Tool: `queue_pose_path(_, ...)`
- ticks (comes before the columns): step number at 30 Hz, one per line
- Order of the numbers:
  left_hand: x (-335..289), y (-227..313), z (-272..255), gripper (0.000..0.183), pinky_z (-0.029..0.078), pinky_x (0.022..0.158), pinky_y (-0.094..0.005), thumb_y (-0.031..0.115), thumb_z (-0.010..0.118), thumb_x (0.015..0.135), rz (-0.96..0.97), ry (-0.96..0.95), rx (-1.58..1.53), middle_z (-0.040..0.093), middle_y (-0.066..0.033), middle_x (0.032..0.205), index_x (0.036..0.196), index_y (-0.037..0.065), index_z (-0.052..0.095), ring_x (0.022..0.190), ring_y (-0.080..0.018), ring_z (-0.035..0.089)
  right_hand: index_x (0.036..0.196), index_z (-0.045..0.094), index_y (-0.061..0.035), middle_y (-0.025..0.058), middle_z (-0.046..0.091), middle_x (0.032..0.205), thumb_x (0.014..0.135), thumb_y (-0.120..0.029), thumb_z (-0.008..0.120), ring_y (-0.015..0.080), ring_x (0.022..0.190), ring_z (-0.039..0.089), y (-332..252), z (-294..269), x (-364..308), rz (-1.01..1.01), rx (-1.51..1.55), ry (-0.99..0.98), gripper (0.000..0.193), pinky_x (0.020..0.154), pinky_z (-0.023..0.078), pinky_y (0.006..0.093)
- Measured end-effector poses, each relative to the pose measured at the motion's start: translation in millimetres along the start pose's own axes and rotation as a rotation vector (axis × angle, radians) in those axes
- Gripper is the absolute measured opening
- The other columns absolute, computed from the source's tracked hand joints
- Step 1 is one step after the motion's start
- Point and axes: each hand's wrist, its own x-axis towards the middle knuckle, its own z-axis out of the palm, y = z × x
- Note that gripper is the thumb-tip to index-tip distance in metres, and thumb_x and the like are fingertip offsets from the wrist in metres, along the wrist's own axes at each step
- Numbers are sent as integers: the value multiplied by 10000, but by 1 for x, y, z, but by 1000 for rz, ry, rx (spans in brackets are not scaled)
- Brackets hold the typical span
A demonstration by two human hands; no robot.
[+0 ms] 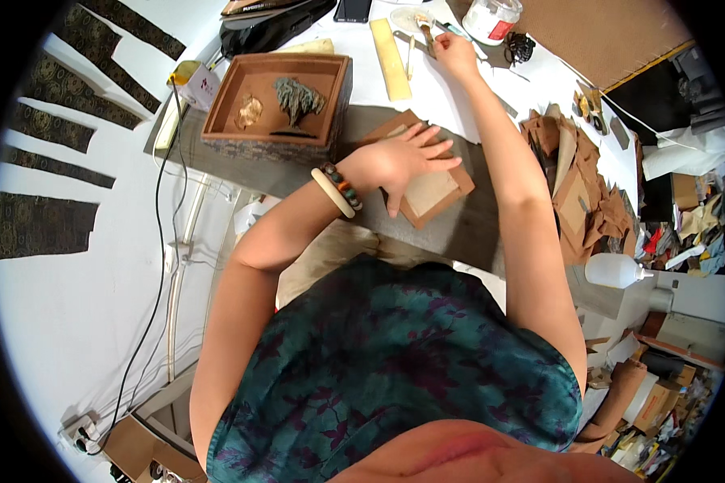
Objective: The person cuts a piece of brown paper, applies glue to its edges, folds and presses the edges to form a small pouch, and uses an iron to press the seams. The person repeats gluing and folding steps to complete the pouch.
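Observation:
My left hand lies with fingers spread over a brown-bordered board with a pale middle, on the grey table. Part of the board is hidden under the hand. Farther off, my right hand grips a small brush, its tip at a shallow clear dish holding something whitish. Left of the board stands a brown-lined box with patterned sides. Inside it are a dark tree-shaped piece and a crumpled gold-brown piece.
Near my right hand are a white jar and a black tangled object. A yellowish strip lies on white paper. Brown scraps pile up at the right, beside a squeeze bottle. A black cable hangs at the left.

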Motion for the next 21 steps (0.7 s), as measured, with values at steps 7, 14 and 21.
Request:
queue_pose_path(7,-4,-5,14,1152,114,1190,-559,470,862,522,95,168,-111,371,-316,1350,1475,81,345,1351,-456,317,1001,688,2,255,686,823,868,-314,604,414,807,677,18,33,30,-1,-399,-80,353,770,540,488)
queue_pose_path(14,-39,24,15,1082,166,1166,-592,539,828,578,-41,553,-344,403,-306,1305,1443,46,403,1284,-466,371,892,696,-81,173,689,742,916,-337,617,367,716,690,9,-41,39,-156,6,386,269,657,531,486)
queue_pose_path(21,-41,28,45,1037,194,1138,-591,605,769,638,-260,598,-224,394,-321,1334,1448,63,417,1284,-484,355,1018,659,26,158,708,883,886,-142,614,208,780,658,-54,-177,77,17,118,407,218,673,537,357)
